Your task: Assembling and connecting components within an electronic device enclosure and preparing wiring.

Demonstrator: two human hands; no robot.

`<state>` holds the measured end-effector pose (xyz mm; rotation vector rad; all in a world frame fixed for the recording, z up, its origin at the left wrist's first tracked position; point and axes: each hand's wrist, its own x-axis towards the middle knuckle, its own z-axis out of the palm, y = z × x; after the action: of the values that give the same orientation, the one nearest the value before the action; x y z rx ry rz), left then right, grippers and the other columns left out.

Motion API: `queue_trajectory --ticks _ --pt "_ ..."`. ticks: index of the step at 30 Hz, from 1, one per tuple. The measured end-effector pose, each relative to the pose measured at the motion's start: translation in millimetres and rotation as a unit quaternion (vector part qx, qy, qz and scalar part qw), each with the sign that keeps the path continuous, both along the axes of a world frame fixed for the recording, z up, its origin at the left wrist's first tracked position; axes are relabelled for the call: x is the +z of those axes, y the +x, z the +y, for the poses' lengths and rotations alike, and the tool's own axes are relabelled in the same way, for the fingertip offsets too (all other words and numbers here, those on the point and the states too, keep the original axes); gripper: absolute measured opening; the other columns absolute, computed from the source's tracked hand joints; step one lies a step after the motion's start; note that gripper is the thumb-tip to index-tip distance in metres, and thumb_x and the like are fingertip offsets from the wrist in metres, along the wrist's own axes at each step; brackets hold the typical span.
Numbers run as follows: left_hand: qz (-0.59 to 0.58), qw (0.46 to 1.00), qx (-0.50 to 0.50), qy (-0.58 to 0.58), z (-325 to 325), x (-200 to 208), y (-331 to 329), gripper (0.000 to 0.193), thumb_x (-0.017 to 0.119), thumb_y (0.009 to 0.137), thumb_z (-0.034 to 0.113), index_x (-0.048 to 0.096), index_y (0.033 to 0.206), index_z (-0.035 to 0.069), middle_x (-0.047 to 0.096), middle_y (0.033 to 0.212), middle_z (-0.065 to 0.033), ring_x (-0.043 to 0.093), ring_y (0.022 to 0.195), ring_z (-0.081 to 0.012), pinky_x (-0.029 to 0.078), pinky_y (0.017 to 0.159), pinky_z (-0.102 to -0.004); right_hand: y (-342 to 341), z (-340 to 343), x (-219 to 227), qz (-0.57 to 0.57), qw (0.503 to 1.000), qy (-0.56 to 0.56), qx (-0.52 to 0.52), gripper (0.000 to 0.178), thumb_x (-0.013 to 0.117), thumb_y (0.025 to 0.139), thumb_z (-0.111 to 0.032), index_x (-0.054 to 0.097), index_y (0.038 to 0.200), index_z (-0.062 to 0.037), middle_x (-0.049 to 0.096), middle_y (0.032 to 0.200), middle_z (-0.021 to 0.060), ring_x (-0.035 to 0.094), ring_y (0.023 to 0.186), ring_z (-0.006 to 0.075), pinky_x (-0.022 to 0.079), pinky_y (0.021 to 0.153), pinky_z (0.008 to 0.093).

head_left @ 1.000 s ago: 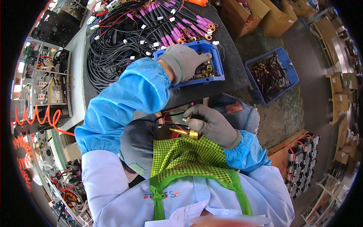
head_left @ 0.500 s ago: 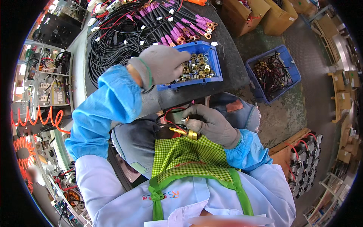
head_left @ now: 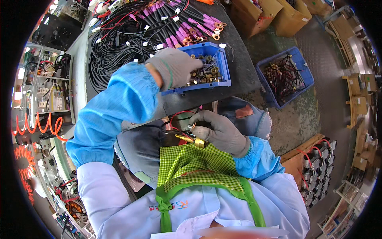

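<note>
Coloured lettering (head_left: 182, 204) marks the coat (head_left: 234, 203); white tags (head_left: 176, 18) dot black cables (head_left: 104, 65) on the bench (head_left: 240, 61). The half-curled left hand (head_left: 175, 67) reaches over nuts (head_left: 207, 74) in the blue bin (head_left: 225, 67) (whether gripping any, I cannot tell); the right hand (head_left: 219, 132) pinches a small metal piece (head_left: 191, 127) near the brass fitting (head_left: 199, 142).

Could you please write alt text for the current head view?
A gloved left hand reaches over a blue bin of small metal fasteners, while the gloved right hand has a small metal piece in its grip, beside a brass-coloured part. Black cables with purple ends lie beyond the bin.
</note>
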<state>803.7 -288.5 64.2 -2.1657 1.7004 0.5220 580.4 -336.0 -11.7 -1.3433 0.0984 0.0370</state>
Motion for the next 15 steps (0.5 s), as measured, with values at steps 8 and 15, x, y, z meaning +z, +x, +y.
queue_trajectory --ticks 8,15 --pt "0.022 0.999 0.003 -0.031 9 18 12 0.037 0.052 0.086 0.026 0.059 0.119 0.011 0.068 0.088 -0.0162 0.065 0.086 -0.0364 0.051 0.077 -0.0477 -1 -5 3 -0.018 0.998 -0.059 0.001 0.043 0.067 0.090 -0.038 0.060 0.109 0.0001 0.065 0.095 0.0092 0.059 0.087 0.0139 0.049 0.077 0.0300" --pt "0.034 0.998 0.012 -0.042 -25 -14 -3 0.051 0.052 0.085 0.020 0.051 0.136 0.016 0.069 0.092 -0.0160 0.067 0.088 -0.0352 0.053 0.076 -0.0471 0 -4 3 -0.012 0.998 -0.059 0.020 0.055 0.063 0.090 -0.049 0.059 0.113 0.0011 0.065 0.100 0.0090 0.060 0.092 0.0131 0.049 0.080 0.0290"
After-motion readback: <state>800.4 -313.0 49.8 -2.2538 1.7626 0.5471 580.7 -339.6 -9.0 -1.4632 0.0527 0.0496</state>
